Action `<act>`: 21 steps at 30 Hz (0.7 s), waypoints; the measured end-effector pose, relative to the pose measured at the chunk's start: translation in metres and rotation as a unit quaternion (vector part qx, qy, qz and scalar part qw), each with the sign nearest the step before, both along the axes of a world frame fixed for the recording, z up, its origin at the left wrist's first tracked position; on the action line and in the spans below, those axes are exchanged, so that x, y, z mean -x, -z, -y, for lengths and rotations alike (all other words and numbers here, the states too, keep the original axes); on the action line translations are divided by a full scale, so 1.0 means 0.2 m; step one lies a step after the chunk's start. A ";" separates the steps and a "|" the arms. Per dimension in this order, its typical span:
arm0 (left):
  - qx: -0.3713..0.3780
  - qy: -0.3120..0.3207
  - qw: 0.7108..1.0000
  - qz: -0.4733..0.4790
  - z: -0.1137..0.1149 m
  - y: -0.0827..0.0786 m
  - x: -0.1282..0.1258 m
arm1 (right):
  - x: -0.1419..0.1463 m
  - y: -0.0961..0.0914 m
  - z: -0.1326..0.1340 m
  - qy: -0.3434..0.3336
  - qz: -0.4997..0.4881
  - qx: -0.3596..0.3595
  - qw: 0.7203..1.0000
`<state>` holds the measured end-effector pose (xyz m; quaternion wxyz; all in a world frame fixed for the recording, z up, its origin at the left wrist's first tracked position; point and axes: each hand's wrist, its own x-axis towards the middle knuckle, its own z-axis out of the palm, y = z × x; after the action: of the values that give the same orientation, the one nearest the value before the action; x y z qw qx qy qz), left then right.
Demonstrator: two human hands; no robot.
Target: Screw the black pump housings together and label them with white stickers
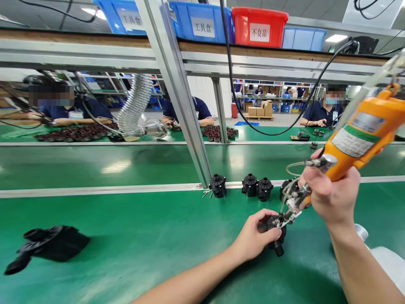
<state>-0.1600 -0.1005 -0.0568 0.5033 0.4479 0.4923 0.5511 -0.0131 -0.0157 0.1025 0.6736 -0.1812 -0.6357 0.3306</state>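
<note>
My left hand (255,236) is closed around a small black plastic pump part (276,240) that rests on the green table mat (142,245). My right hand (329,190) grips an orange electric screwdriver (360,139), tilted, with its metal tip (289,213) set on top of the black part. A thin clear tube loops beside the tip. Several similar black parts (256,185) stand in a row just beyond, along the mat's far edge.
A black glove or cloth (47,247) lies at the left on the mat. A slanted metal post (180,105) rises from the table's middle. Beyond a green conveyor belt (95,164), other people sit at work. Blue and red bins (259,25) stand on the overhead shelf.
</note>
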 end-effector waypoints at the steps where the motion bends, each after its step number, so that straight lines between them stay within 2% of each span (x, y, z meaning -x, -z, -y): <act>1: -0.005 0.000 1.000 0.001 0.00 0.00 0.00 | 0.02 0.00 0.01 0.002 -0.001 0.002 1.000; 5: -0.008 -0.007 1.000 0.006 0.01 -0.01 -0.01 | 0.06 0.00 0.04 0.031 0.000 -0.002 1.000; 11: -0.019 -0.017 0.999 -0.021 0.00 0.00 -0.01 | 0.06 0.02 0.02 0.001 0.010 0.031 0.999; 17: -0.029 -0.017 0.999 -0.026 0.03 0.01 -0.03 | 0.07 0.04 0.00 0.000 0.026 0.068 0.997; 19: -0.030 -0.052 0.996 -0.060 0.04 0.02 -0.03 | 0.04 0.03 -0.01 0.000 0.005 0.065 0.998; 21: -0.040 -0.114 0.986 -0.115 0.05 0.04 -0.03 | -0.01 0.00 -0.02 0.014 -0.029 0.043 0.999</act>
<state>-0.1544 -0.1108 -0.0644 0.3593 0.4690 0.5719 0.5690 -0.0109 -0.0107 0.1018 0.6881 -0.2095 -0.5982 0.3531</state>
